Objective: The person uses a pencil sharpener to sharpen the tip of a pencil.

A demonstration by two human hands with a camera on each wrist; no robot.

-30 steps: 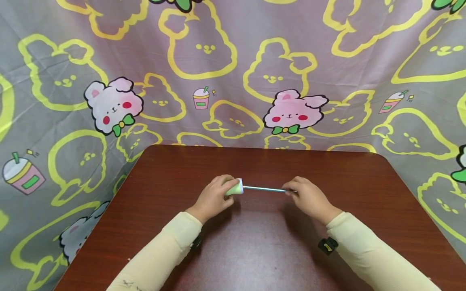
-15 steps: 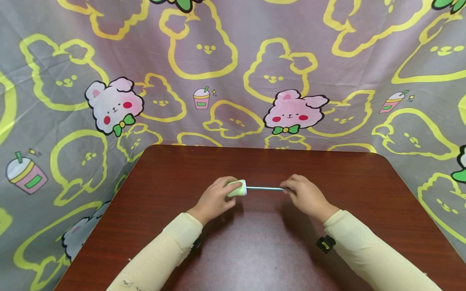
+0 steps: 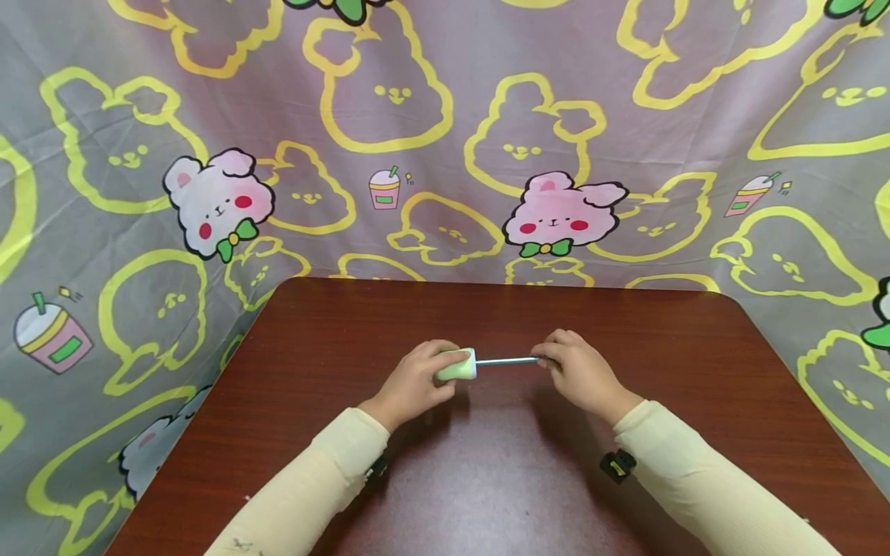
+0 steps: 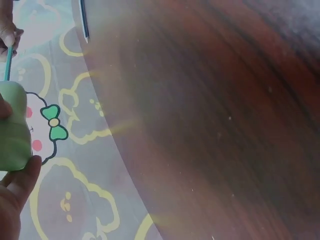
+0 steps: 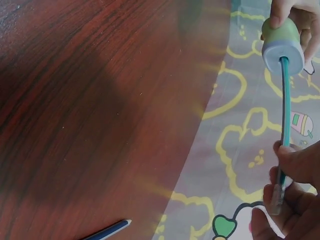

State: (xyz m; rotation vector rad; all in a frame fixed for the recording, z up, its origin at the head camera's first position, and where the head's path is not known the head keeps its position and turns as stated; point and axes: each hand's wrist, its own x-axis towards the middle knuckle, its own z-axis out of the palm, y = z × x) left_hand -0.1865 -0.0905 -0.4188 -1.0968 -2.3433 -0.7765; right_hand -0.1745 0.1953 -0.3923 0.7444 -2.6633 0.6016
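My left hand [image 3: 419, 384] grips a light green pencil sharpener [image 3: 456, 366] whose pale front faces right. A teal, dark-striped pencil [image 3: 506, 361] runs from the hole in that front to my right hand [image 3: 580, 374]. In the right wrist view, the thumb and fingers of my right hand pinch the pencil near its far end, and a pale tip pokes out below them. Sharpener and pencil are held over the table. The pencil's point is hidden inside the sharpener [image 5: 283, 52]. In the left wrist view, my left fingers wrap the green body [image 4: 15, 135].
A dark blue pencil [image 5: 107, 230] with a sharpened tip lies on the table in both wrist views. The brown wood-grain table [image 3: 459, 479] reaches back to a printed cloth [image 3: 445, 139] hung around it. Small black devices [image 3: 617, 466] sit at the wrists.
My left hand has shifted slightly right and toward me with the sharpener. My right hand has moved slightly left with the pencil, so less pencil shows between them.
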